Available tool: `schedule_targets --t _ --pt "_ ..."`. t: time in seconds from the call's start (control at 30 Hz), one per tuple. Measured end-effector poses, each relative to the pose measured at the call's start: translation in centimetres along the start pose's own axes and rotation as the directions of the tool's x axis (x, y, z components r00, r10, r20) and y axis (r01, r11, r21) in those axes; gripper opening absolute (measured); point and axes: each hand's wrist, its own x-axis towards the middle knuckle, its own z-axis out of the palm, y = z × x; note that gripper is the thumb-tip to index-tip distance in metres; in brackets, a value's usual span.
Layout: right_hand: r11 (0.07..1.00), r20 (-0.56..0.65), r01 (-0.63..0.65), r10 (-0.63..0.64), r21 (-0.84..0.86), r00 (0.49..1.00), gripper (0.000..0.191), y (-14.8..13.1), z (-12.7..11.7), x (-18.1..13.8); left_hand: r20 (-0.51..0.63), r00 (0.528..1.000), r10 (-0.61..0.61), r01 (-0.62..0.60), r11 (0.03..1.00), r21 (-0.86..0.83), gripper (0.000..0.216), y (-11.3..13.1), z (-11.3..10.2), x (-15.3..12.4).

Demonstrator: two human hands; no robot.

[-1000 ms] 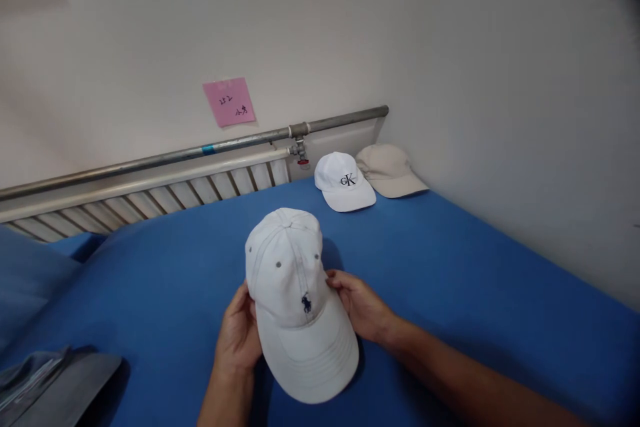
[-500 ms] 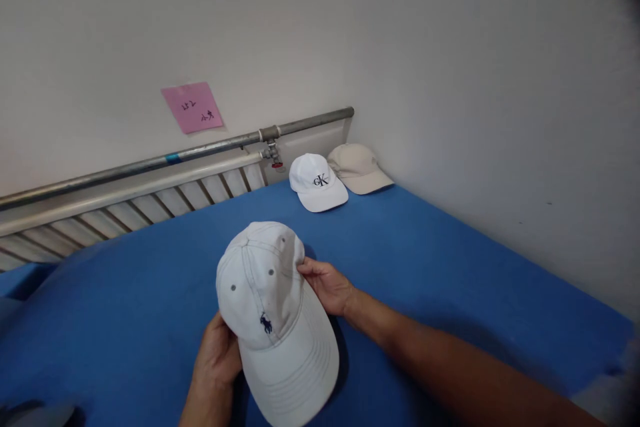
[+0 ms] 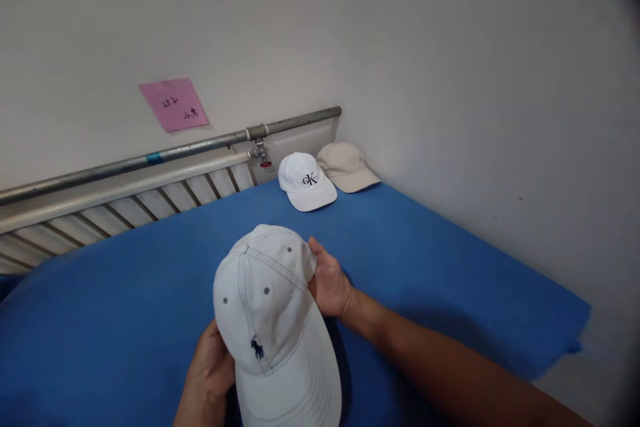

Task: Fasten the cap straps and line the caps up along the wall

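Observation:
Between my two hands is a white baseball cap (image 3: 270, 307) with grey stitching and a small dark horse-rider emblem. Its brim points down toward me. My left hand (image 3: 213, 360) grips the cap's left side, with the fingertips hidden behind and under it. On the other side, my right hand (image 3: 327, 280) is closed on the right edge of the crown, the thumb outside and the other fingers mostly out of sight. The cap is held over a blue-covered surface (image 3: 135, 293).
At the far corner, a white cap with black letters (image 3: 303, 183) rests beside a beige cap (image 3: 347, 167), partly overlapping it. Behind the surface run a radiator (image 3: 145, 203) and a metal pipe (image 3: 210, 145) with a red-handled valve (image 3: 265, 164). A pink note (image 3: 173, 105) hangs on the wall.
The held cap has turned slightly and come a bit lower toward me. My right hand has shifted its hold, its thumb now pointing more upward. The view has swung slightly right.

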Motion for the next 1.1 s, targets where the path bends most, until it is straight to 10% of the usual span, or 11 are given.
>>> schedule_targets --t 0.3,0.6,0.87,1.1 --pt "0.992 -0.003 0.069 -0.069 -0.104 0.998 0.042 1.6 -0.4 0.5 -0.028 0.958 0.285 -0.287 0.954 -0.088 0.032 1.3 -1.0 -0.5" --pt "0.957 -0.094 -0.091 0.068 -0.277 0.993 0.049 4.4 -0.7 -0.5 -0.434 0.688 0.581 -0.649 0.761 -0.009 0.042 2.7 0.3 -1.5" --pt "0.959 -0.044 0.038 -0.052 -0.281 0.998 0.044 3.5 -0.6 -0.2 -0.467 0.664 0.584 -0.68 0.731 -0.052 0.036 2.4 1.6 -1.1" --pt "0.942 -0.032 0.163 -0.18 -0.292 0.983 0.045 0.0 -0.5 3.8 -0.438 0.734 0.519 -0.564 0.825 0.033 0.028 1.2 1.6 0.8"
